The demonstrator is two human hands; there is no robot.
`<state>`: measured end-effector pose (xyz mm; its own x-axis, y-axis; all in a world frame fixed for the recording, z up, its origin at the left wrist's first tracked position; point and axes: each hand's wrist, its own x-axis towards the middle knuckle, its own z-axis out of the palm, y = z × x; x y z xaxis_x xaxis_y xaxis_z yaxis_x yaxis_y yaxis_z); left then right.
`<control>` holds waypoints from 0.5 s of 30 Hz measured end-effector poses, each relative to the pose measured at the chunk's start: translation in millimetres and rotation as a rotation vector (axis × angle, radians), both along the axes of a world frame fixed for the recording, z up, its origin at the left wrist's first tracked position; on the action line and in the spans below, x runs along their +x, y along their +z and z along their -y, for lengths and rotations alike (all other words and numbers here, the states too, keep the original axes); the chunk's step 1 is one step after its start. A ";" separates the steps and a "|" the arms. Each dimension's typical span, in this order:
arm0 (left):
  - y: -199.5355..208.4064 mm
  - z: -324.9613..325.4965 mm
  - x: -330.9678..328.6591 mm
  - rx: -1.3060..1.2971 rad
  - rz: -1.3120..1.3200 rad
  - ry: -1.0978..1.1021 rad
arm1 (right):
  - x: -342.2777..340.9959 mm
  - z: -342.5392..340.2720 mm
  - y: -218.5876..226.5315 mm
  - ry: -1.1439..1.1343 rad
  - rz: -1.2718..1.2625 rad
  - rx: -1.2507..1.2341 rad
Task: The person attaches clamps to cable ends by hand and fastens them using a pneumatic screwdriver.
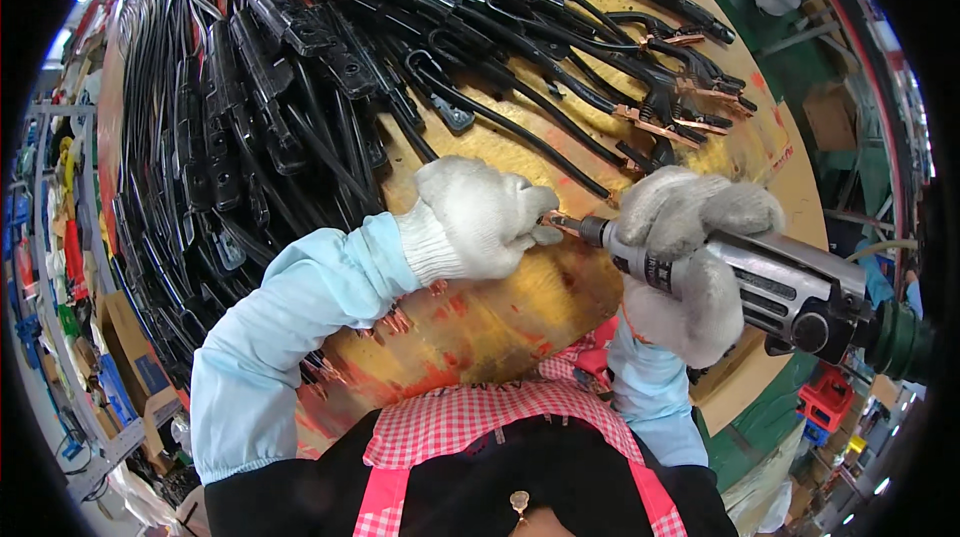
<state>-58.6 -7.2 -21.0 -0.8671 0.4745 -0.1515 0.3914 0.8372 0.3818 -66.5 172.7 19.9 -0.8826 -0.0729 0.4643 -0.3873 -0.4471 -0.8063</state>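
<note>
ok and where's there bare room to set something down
Bare yellow tabletop lies between the left hand and checked apron, with another strip right of the copper clamps. Black-handled cables crowd the upper left.

One view here: a wide fisheye up on the wearer's head, pointing pretty steeply down. Close range too, with the hands [470, 217] mid-frame over the desk [470, 327], their own apron [480, 419] along the bottom, and shelving [62, 109] bending round the left rim.

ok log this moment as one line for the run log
left hand: pinching small copper-coloured piece; right hand: gripping power tool; tool nose: at piece; black cables: across yellow worktable
</note>
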 end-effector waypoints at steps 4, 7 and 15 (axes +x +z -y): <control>-1.8 1.5 1.3 0.004 0.014 0.027 | 4.9 3.7 -4.5 -0.010 0.013 0.005; -0.8 2.0 1.2 -0.005 0.031 0.022 | 11.9 3.2 -8.0 -0.065 0.021 0.042; -0.9 2.1 1.1 0.005 -0.005 0.022 | 6.9 4.9 -4.3 -0.038 -0.080 0.017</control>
